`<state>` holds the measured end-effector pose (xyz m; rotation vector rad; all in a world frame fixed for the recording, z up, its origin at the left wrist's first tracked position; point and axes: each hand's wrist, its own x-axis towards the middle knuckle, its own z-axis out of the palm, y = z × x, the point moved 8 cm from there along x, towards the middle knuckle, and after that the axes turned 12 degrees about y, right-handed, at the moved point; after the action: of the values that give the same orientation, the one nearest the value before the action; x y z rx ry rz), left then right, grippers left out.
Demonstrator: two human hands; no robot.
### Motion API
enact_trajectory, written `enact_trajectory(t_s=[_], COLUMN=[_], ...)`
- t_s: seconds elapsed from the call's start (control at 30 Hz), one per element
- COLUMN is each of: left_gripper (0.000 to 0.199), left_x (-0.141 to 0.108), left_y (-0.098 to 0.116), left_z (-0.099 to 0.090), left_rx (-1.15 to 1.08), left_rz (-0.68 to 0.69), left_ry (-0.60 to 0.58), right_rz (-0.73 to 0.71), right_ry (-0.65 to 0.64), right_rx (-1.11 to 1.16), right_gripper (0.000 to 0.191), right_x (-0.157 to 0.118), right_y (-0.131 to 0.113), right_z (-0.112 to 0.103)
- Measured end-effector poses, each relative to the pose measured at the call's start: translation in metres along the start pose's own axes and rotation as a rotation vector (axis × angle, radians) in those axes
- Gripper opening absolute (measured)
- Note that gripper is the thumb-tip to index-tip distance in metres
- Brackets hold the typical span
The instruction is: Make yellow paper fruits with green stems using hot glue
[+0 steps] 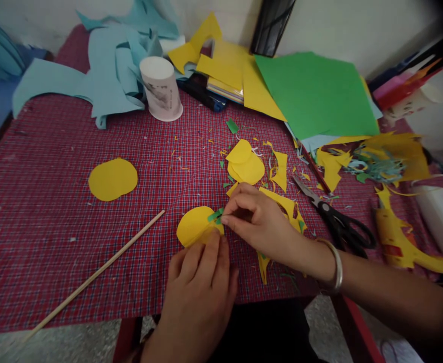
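Observation:
A rounded yellow paper piece (194, 224) lies on the red checked cloth, with a small green strip (216, 215) at its right edge. My left hand (202, 282) rests on the lower part of this piece, fingers together, pressing it down. Thumb and forefinger of my right hand (257, 214) are pinched at the end of the green strip; what sits between the tips is too small to make out. Another rounded yellow piece (113, 179) lies to the left, and more yellow pieces (247, 164) overlap just above my right hand.
A wooden stick (102, 269) lies front left. Black scissors (335, 217) and a yellow glue gun (397, 239) are on the right. Behind stand a paper cup (161, 89), blue sheets (108, 70) and a green sheet (320, 96). Paper scraps litter the cloth (55, 217).

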<state>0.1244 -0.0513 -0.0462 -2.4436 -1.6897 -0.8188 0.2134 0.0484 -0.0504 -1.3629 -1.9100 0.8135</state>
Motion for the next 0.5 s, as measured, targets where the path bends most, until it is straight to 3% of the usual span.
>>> enact_trajectory(t_s=[0.5], left_gripper=[0.033], left_x=[0.0058], left_y=[-0.001], left_z=[-0.0017], left_rx=[0.0], left_rz=[-0.017], left_ry=[0.076], right_rz=[-0.012], right_ry=[0.06], right_rx=[-0.041], right_gripper=[0.018], right_x=[-0.0036], right_y=[0.0006], right_z=[0.0023])
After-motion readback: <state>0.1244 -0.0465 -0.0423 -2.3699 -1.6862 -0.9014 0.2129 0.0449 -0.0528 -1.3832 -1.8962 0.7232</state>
